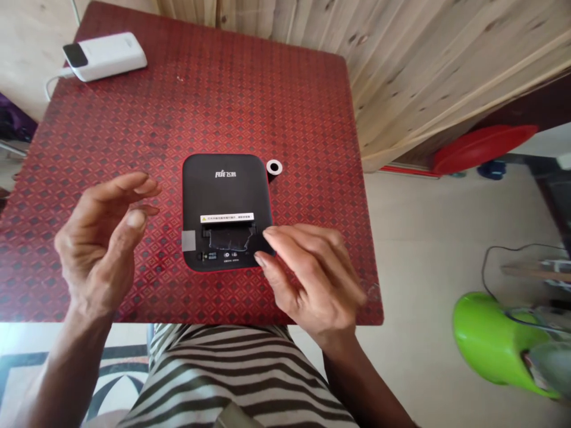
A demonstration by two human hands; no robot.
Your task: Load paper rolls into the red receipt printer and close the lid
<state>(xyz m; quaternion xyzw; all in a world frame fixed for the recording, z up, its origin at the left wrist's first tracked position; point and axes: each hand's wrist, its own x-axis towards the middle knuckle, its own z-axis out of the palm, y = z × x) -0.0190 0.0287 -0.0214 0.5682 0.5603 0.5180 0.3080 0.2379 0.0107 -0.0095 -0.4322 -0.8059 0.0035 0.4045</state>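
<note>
A black receipt printer (225, 193) with rounded corners and a red rim lies flat on the table. Across its lower half runs a white warning label (226, 218), and below that is a dark piece with a ragged edge (231, 239) at the slot. My right hand (314, 276) is at the printer's lower right corner, thumb and index fingertips apart with nothing visible between them; whether they touch the casing I cannot tell. To the left of the printer my left hand (107, 238) hovers with curved fingers spread from the thumb, holding nothing. A small white roll with a dark core (273, 167) stands beside the printer's upper right side.
The red patterned table (250, 101) meets a wooden plank wall (401, 65). A white power bank (107, 56) with a cable lies at the far left corner. On the floor to the right are a green plastic stool (486, 339) and a red basin (484, 148).
</note>
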